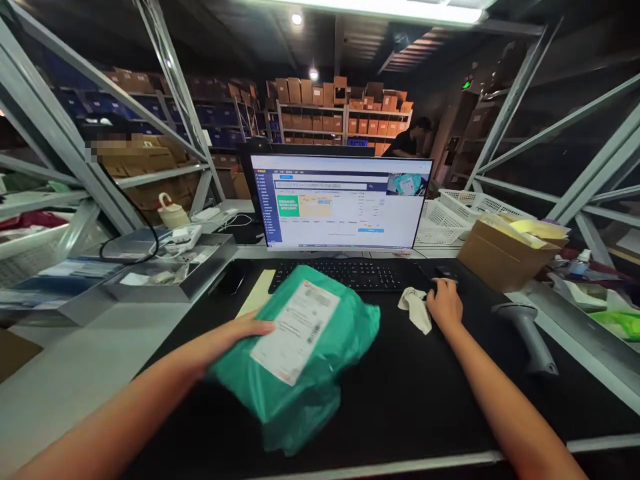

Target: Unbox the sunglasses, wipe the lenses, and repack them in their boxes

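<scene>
A green plastic parcel (320, 353) with a white printed label is held by its left edge in my left hand (245, 328), thumb on top and the other fingers hidden beneath. The parcel is tilted over the black desk mat, in front of the keyboard (370, 275). On the right, my right hand (445, 301) rests with bent fingers on the black mouse (447, 272). A crumpled pale cloth (416, 308) lies just left of that hand. The monitor (330, 207) behind the keyboard shows a web page and a small camera picture of the parcel.
A grey handheld scanner (529, 337) lies at the right, near a cardboard box (505, 257) of papers. White baskets (440, 223) stand behind it. Metal trays (200, 283) with small items and a phone (233, 279) are on the left. Another person (410, 141) is beyond the monitor.
</scene>
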`<state>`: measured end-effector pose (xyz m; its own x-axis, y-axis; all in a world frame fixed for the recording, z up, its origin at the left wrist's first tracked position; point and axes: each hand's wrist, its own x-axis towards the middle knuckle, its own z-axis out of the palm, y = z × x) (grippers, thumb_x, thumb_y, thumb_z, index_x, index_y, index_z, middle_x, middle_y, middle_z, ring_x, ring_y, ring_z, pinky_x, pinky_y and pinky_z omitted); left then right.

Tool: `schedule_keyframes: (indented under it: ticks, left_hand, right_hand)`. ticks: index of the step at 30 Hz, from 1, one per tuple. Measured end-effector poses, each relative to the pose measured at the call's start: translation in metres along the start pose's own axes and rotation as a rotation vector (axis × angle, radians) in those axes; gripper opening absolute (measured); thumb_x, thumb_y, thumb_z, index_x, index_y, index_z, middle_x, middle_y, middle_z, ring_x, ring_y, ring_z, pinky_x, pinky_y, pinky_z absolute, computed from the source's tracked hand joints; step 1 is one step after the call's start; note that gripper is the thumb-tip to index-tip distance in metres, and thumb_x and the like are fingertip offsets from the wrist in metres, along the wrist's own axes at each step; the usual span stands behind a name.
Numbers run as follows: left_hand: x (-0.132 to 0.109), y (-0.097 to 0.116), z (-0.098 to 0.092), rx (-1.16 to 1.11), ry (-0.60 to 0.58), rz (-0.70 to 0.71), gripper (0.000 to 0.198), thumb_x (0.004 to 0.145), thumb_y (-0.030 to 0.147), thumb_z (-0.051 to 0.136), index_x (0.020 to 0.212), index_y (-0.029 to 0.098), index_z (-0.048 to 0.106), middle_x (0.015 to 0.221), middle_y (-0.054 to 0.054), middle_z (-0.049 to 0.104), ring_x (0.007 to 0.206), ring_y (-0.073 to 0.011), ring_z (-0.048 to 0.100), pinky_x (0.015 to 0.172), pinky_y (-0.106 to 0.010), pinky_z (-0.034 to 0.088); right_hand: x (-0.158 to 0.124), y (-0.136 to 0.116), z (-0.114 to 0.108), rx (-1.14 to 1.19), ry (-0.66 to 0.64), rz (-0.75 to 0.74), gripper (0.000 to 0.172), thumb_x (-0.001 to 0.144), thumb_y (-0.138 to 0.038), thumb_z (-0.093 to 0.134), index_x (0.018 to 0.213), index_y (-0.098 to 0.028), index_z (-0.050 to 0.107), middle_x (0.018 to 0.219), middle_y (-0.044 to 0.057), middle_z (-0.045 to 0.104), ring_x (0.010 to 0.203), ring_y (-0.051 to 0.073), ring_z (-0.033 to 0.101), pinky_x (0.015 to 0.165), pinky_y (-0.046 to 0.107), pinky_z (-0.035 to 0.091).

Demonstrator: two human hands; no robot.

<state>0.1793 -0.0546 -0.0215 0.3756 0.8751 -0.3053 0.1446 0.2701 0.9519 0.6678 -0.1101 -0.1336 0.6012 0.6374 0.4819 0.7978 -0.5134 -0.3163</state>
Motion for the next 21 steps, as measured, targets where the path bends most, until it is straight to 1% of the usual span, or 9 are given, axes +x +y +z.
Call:
schedule_keyframes:
  ticks: [2, 4, 8, 11, 13, 14, 15, 18, 21]
  left_hand:
    - [0.017, 0.000, 0.008, 0.079, -0.266, -0.052, 0.062, 0.051, 0.044, 0.088, 0.107, 0.021, 0.073, 0.101, -0.007, 0.077, 0.108, -0.0364, 0.069, 0.095, -0.046, 0.055]
    - [0.030, 0.003, 0.011, 0.214, -0.356, 0.001, 0.056, 0.051, 0.038, 0.089, 0.103, 0.025, 0.074, 0.109, -0.007, 0.076, 0.118, -0.0354, 0.065, 0.106, -0.045, 0.048]
    - [0.019, 0.000, 0.005, 0.483, -0.101, 0.320, 0.053, 0.056, 0.038, 0.086, 0.107, 0.026, 0.074, 0.114, -0.010, 0.074, 0.124, -0.0385, 0.060, 0.112, -0.051, 0.042]
    - [-0.015, -0.029, 0.008, 0.736, 0.066, 0.600, 0.055, 0.067, 0.045, 0.082, 0.118, 0.028, 0.072, 0.127, -0.012, 0.068, 0.131, -0.0392, 0.055, 0.116, -0.055, 0.038]
    - [-0.035, -0.061, 0.015, 0.961, -0.076, 0.771, 0.058, 0.064, 0.050, 0.084, 0.118, 0.033, 0.072, 0.134, -0.008, 0.066, 0.132, -0.0394, 0.054, 0.119, -0.057, 0.033]
    - [-0.041, -0.078, 0.020, 1.071, -0.162, 0.838, 0.058, 0.069, 0.050, 0.082, 0.123, 0.035, 0.070, 0.136, -0.007, 0.065, 0.131, -0.0378, 0.056, 0.118, -0.057, 0.035]
    - [-0.044, -0.093, 0.024, 1.164, -0.160, 0.897, 0.051, 0.077, 0.043, 0.077, 0.127, 0.036, 0.067, 0.137, -0.006, 0.065, 0.129, -0.0345, 0.059, 0.117, -0.053, 0.039]
    - [-0.039, -0.117, 0.033, 1.336, 0.076, 1.248, 0.044, 0.092, 0.015, 0.055, 0.133, 0.029, 0.062, 0.134, -0.006, 0.067, 0.125, -0.0243, 0.063, 0.114, -0.042, 0.043]
    - [-0.030, -0.102, 0.036, 1.230, 0.280, 1.565, 0.033, 0.093, 0.006, 0.049, 0.119, 0.015, 0.068, 0.121, -0.010, 0.073, 0.123, -0.0242, 0.063, 0.116, -0.043, 0.041]
  right_hand:
    - [0.000, 0.001, -0.001, 0.018, 0.011, -0.002, 0.038, 0.094, -0.021, 0.043, 0.127, -0.013, 0.059, 0.129, 0.015, 0.056, 0.114, 0.028, 0.058, 0.089, 0.035, 0.045]
    - [0.000, 0.003, -0.003, 0.044, 0.017, -0.013, 0.039, 0.093, -0.021, 0.042, 0.127, -0.012, 0.058, 0.129, 0.016, 0.057, 0.116, 0.029, 0.057, 0.091, 0.036, 0.045]
    - [0.004, 0.006, -0.008, 0.129, 0.019, -0.022, 0.038, 0.091, -0.024, 0.043, 0.124, -0.014, 0.058, 0.132, 0.018, 0.056, 0.118, 0.031, 0.056, 0.092, 0.038, 0.044]
    - [0.007, 0.005, -0.009, 0.220, 0.031, 0.024, 0.040, 0.092, -0.027, 0.041, 0.128, -0.012, 0.052, 0.126, 0.021, 0.060, 0.111, 0.032, 0.059, 0.090, 0.040, 0.044]
    - [0.007, 0.002, -0.010, 0.292, 0.030, 0.055, 0.042, 0.092, -0.029, 0.043, 0.129, -0.011, 0.048, 0.116, 0.020, 0.066, 0.102, 0.031, 0.063, 0.087, 0.039, 0.044]
    - [0.006, -0.001, -0.010, 0.328, 0.027, 0.066, 0.043, 0.091, -0.031, 0.044, 0.129, -0.011, 0.048, 0.111, 0.019, 0.068, 0.099, 0.031, 0.064, 0.085, 0.039, 0.044]
    - [0.005, -0.004, -0.011, 0.363, 0.023, 0.074, 0.044, 0.091, -0.034, 0.046, 0.128, -0.011, 0.049, 0.106, 0.017, 0.069, 0.097, 0.031, 0.064, 0.084, 0.039, 0.044]
    - [0.000, -0.017, -0.014, 0.479, 0.002, 0.070, 0.045, 0.092, -0.044, 0.045, 0.122, -0.012, 0.055, 0.094, 0.014, 0.071, 0.093, 0.030, 0.064, 0.081, 0.039, 0.045]
    - [-0.005, -0.033, -0.026, 0.615, -0.025, 0.027, 0.046, 0.096, -0.050, 0.037, 0.110, -0.014, 0.063, 0.085, 0.009, 0.070, 0.079, 0.025, 0.065, 0.074, 0.037, 0.048]
